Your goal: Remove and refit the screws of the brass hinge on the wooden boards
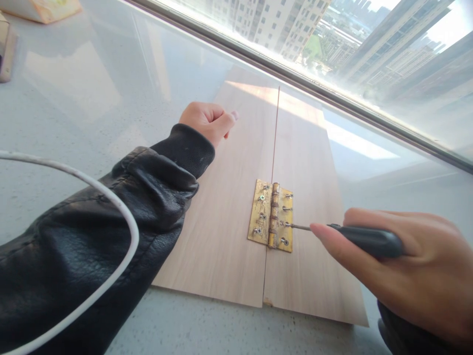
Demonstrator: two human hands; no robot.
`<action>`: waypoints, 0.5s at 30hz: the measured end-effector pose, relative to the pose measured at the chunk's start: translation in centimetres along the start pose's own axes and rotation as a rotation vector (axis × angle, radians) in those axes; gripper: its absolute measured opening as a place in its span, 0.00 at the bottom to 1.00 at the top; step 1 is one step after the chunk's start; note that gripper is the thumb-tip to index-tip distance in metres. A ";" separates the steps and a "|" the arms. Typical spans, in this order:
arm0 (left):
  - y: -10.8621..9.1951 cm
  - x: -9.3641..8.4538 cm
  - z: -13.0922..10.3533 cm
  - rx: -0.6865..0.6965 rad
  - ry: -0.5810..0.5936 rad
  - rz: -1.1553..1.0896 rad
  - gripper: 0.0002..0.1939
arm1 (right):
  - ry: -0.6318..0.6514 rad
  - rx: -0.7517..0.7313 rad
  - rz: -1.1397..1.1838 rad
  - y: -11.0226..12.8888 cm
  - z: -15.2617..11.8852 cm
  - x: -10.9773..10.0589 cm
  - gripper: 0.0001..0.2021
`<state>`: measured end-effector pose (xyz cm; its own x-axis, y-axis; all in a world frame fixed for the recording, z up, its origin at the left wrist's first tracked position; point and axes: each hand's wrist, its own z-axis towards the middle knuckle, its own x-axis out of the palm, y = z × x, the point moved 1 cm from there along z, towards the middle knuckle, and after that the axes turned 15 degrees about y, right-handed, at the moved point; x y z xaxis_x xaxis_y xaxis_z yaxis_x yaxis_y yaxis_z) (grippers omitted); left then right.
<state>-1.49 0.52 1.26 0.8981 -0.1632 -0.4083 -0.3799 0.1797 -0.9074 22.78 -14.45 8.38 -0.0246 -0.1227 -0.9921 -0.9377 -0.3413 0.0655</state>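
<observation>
A brass hinge [274, 214] lies across the seam between the left wooden board [229, 222] and the right wooden board [314, 276]. Several screws stand up from both of its leaves. My right hand [414, 261] grips a screwdriver [364, 239] by its black handle, index finger stretched along it. The shaft points left, and its tip meets a screw [287, 224] low on the right leaf. My left hand [209, 120] is a closed fist on or just over the left board's far part. What it holds, if anything, is hidden.
A white cable [125, 212] loops in front of my left sleeve. The boards lie on a speckled pale countertop [177, 320] beside a window frame [258, 54]. At the upper left are a pale box-like object [48, 11] and part of another item [7, 54].
</observation>
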 end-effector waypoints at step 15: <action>0.0 0.1 -0.1 0.009 -0.005 -0.041 0.19 | 0.041 -0.058 -0.062 -1.6 -0.7 -1.0 0.10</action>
<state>-1.40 0.35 1.24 0.9139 -0.1657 -0.3706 -0.3410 0.1820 -0.9223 24.53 -14.47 9.33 0.0482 -0.1371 -0.9894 -0.9151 -0.4031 0.0113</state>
